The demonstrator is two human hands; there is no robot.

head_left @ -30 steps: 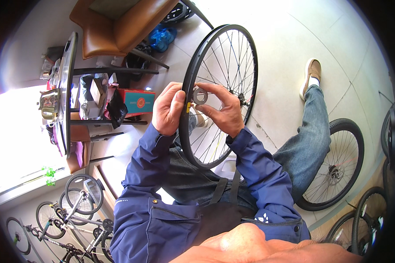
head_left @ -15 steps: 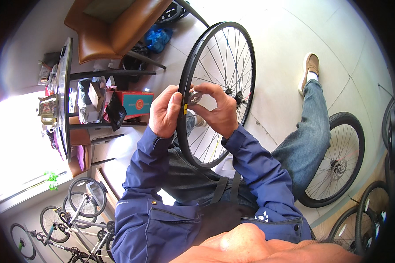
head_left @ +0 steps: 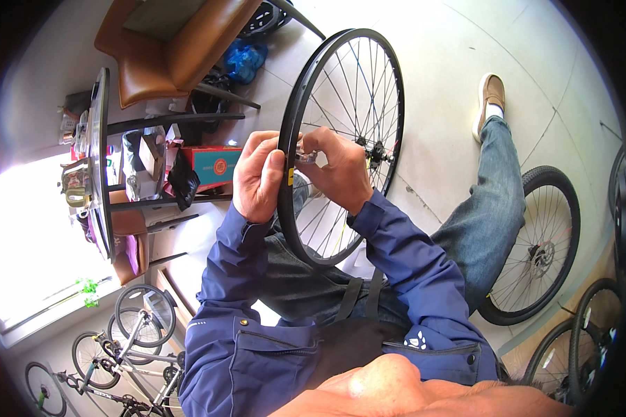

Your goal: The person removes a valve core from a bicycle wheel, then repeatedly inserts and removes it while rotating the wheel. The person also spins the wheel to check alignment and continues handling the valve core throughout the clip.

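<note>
"Pale floor (head_left: 435, 90), brown chair (head_left: 149, 66) far left, tyred wheel (head_left: 540, 256) at right. Where's the bare wheel (head_left: 375, 153)?"

"On edge in the middle, well left of the outstretched right leg (head_left: 483, 208)."

"And the left hand (head_left: 256, 182)?"

"Grasping the rim (head_left: 286, 205) on its left side, thumb against it."

"The right hand (head_left: 342, 170)?"

"Pinching a small metal piece (head_left: 305, 157) just right of the rim. Whether that grips anything, I can't tell."

A navy jacket (head_left: 215, 354) with zipped pockets (head_left: 278, 356) is worn with faded blue jeans (head_left: 481, 208), a white sock (head_left: 494, 111) and a tan shoe (head_left: 494, 92).
</note>
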